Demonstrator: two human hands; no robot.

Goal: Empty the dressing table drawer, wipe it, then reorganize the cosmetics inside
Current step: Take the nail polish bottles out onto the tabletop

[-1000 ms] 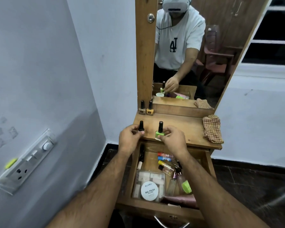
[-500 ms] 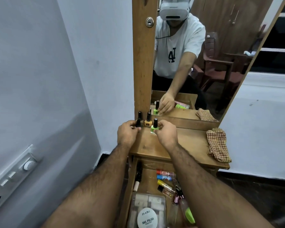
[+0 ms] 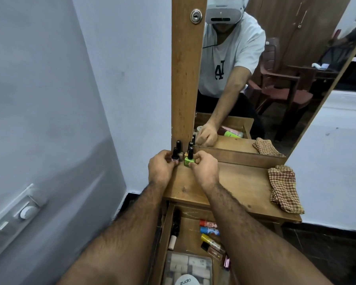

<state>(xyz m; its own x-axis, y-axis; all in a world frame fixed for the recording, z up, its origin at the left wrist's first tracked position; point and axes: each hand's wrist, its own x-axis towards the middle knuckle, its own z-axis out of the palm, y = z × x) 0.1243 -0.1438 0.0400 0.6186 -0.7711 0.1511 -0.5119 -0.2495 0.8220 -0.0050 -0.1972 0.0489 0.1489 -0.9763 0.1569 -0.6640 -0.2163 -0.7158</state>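
A switch panel point(image 3: 19, 214) sits on the grey wall at far left. The left hand point(image 3: 160, 168) pinches a dark-capped nail polish bottle point(image 3: 174, 155) standing at the back left corner of the desk point(image 3: 230, 186). Just behind it stand two more bottles point(image 3: 179, 149) against the mirror frame point(image 3: 188, 68). The right hand point(image 3: 205, 168) grips a green nail polish bottle point(image 3: 189, 160) upright on the desk, beside the first. Below, the open drawer point(image 3: 164, 243) holds coloured tubes point(image 3: 209, 230) and a clear box point(image 3: 188, 268). A checked cloth point(image 3: 284, 188) lies at the desk's right end.
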